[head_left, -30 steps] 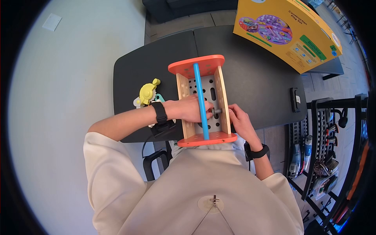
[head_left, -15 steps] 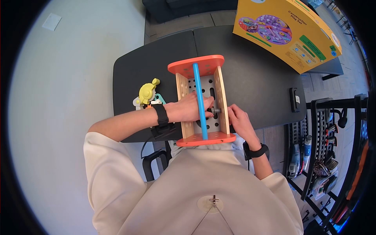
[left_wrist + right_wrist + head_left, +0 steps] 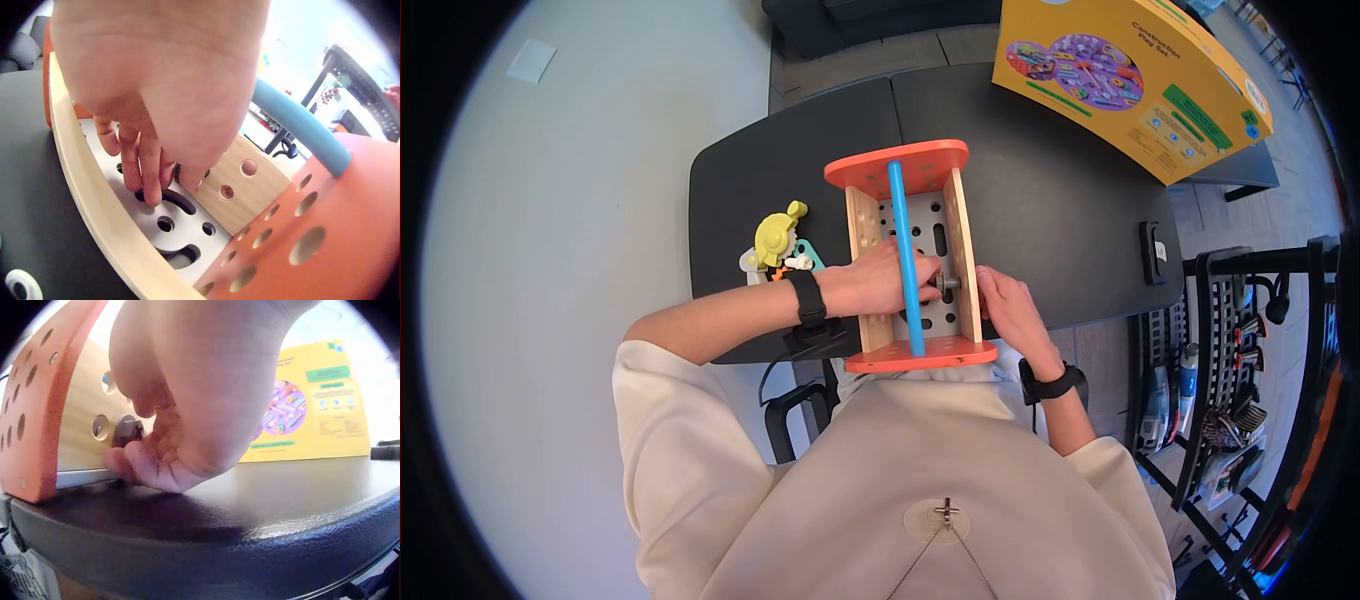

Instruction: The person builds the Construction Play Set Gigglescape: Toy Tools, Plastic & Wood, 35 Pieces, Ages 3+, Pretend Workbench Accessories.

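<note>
A toy toolbox [image 3: 962,230] with red ends, holed wooden sides and a blue rod handle [image 3: 904,250] stands at the table's near edge. Through its right side panel passes a grey toy bolt [image 3: 949,283]. My left hand [image 3: 878,277] reaches under the rod, thumb and forefinger pinching the bolt's inner end; in the left wrist view its other fingers [image 3: 150,169] extend down toward the grey holed base [image 3: 147,215]. Outside the panel, my right hand [image 3: 1012,308] has its fingers curled at the dark bolt head [image 3: 129,429], gripping it, partly hidden by the fingers.
Left of the toolbox lie a yellow toy piece [image 3: 776,238] and smaller teal and white parts. A yellow construction set box [image 3: 1120,100] stands at the back right. Near the right edge is a small black object [image 3: 1152,255]; a black rack [image 3: 1200,400] stands beyond.
The toolbox has shifted slightly left, along with both hands. My left fingers have changed position around the bolt's inner end, while my right hand stays at the outer side of the panel.
</note>
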The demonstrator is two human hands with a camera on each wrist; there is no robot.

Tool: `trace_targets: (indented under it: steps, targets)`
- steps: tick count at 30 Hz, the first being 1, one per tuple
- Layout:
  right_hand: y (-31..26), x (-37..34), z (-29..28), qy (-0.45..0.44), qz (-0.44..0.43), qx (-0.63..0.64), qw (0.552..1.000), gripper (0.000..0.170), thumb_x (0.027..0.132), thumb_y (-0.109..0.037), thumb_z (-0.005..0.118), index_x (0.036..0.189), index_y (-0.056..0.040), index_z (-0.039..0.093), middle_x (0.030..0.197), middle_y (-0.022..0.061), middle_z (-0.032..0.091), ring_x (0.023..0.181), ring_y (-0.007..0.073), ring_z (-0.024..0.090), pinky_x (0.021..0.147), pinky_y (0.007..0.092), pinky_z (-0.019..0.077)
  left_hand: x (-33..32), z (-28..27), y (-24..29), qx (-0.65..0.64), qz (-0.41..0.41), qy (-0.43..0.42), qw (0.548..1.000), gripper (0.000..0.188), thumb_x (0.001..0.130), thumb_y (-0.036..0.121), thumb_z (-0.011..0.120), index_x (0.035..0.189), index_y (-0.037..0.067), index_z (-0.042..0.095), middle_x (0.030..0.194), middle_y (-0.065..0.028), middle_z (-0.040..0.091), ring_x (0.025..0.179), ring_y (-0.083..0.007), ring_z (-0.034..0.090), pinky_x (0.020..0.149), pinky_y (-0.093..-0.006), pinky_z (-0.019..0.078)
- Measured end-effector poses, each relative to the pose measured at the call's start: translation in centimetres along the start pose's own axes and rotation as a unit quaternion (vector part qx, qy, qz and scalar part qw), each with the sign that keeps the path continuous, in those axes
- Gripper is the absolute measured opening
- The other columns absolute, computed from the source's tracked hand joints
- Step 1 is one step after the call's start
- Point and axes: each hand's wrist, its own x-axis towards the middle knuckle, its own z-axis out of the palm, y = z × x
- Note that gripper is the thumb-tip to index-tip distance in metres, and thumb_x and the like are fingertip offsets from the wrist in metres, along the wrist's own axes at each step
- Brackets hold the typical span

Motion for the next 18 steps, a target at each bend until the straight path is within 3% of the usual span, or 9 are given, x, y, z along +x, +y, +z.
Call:
trace_targets:
  steps: [4, 6, 9, 12, 18]
  targets:
    - [-0.1, -1.1, -0.9, -0.046, -0.011, 0.033, 0.998, 0.049, 0.114, -0.04, 0.046, 0.116, 0.0033, 0.068, 0.082, 0.0154, 0.07, 0.075, 0.0289, 0.069, 0.072, 0.0402, 0.0538, -0.3, -0.4, 0.2, 0.006, 0.003, -0.001, 1.0, 0.033, 0.099, 0.03, 0.074, 0.103, -0.002, 0.07, 0.083, -0.0217, 0.07, 0.085, -0.0404, 0.07, 0.077, -0.0523, 0.0556]
    - [-0.8, -1.8, -1.6, -0.1, -0.021, 0.022, 0.995, 0.057, 0.111, -0.046, 0.051, 0.133, 0.005, 0.064, 0.086, 0.0146, 0.072, 0.078, 0.0272, 0.07, 0.077, 0.0385, 0.0546, -0.2, -0.4, 0.4, 0.007, 0.008, 0.002, 1.0, 0.033, 0.099, 0.03, 0.074, 0.104, -0.002, 0.07, 0.082, -0.0225, 0.07, 0.083, -0.0406, 0.071, 0.076, -0.0523, 0.0557]
    - [-0.1, -1.8, -1.0, -0.114, -0.02, -0.009, 0.993, 0.072, 0.107, -0.052, 0.058, 0.145, 0.0095, 0.056, 0.087, 0.0148, 0.072, 0.079, 0.0269, 0.07, 0.078, 0.0386, 0.0544, -0.1, -0.3, 0.5, 0.009, -0.007, -0.01, 1.0, 0.034, 0.098, 0.029, 0.074, 0.105, -0.003, 0.068, 0.08, -0.0221, 0.07, 0.081, -0.0404, 0.072, 0.074, -0.0513, 0.0561]
    - [-0.9, -1.7, -0.7, -0.105, -0.001, 0.007, 0.994, 0.082, 0.104, -0.055, 0.061, 0.149, 0.0132, 0.05, 0.086, 0.0141, 0.072, 0.079, 0.0264, 0.07, 0.077, 0.0377, 0.0539, 0.0, 0.3, -0.1, 0.008, -0.007, -0.001, 1.0, 0.034, 0.098, 0.029, 0.075, 0.107, -0.003, 0.066, 0.078, -0.0213, 0.07, 0.079, -0.0406, 0.072, 0.073, -0.0507, 0.0565]
    - [-1.5, -2.0, 0.0, -0.066, 0.013, -0.008, 0.998, 0.075, 0.103, -0.052, 0.061, 0.146, 0.0091, 0.055, 0.082, 0.0149, 0.071, 0.079, 0.03, 0.071, 0.077, 0.0392, 0.0535, -0.7, 0.2, -0.2, -0.037, -0.004, -0.004, 0.999, 0.031, 0.101, 0.026, 0.07, 0.11, -0.003, 0.063, 0.089, -0.0217, 0.07, 0.082, -0.0394, 0.071, 0.076, -0.0484, 0.0567]
